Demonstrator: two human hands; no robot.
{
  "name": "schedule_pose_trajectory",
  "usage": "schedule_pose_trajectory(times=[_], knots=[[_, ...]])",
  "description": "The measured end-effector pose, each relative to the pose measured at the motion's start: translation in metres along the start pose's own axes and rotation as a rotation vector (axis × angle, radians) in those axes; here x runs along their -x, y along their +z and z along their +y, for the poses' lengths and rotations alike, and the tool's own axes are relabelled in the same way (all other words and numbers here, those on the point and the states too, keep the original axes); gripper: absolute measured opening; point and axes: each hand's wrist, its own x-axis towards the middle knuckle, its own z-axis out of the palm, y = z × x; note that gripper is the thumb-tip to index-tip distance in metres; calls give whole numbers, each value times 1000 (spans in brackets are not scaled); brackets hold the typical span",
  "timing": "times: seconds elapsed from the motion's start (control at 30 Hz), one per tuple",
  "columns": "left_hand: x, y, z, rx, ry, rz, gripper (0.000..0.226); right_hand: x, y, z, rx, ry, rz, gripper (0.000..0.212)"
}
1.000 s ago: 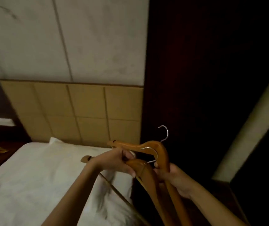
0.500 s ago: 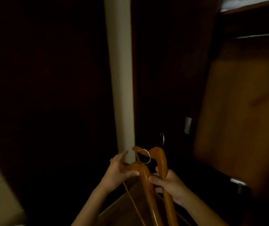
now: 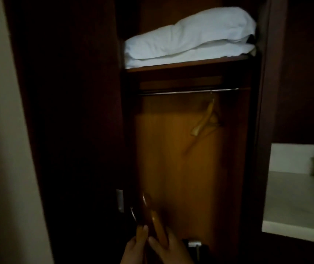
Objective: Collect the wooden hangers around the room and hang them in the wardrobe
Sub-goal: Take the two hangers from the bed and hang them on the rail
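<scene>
Head view: at an open wardrobe (image 3: 257, 130), left hand (image 3: 135, 246) and right hand (image 3: 168, 246) close together around two hangers (image 3: 158, 225), hooks up. High above the hands, the rail (image 3: 181, 91) carries one hanger (image 3: 205, 121), up to their right. Likely trouble: blur and dim light could send a hook wide of the rail; gripped together, the hooks may tangle.
</scene>
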Motion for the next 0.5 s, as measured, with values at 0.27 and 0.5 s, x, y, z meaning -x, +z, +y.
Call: schedule_pose_trajectory(times=[0.27, 0.5], knots=[[-129, 48, 113, -276, 181, -199, 27, -116, -104, -84, -198, 151, 137, 26], [-253, 93, 246, -424, 339, -439, 29, -262, -158, -144, -529, 37, 217, 27]])
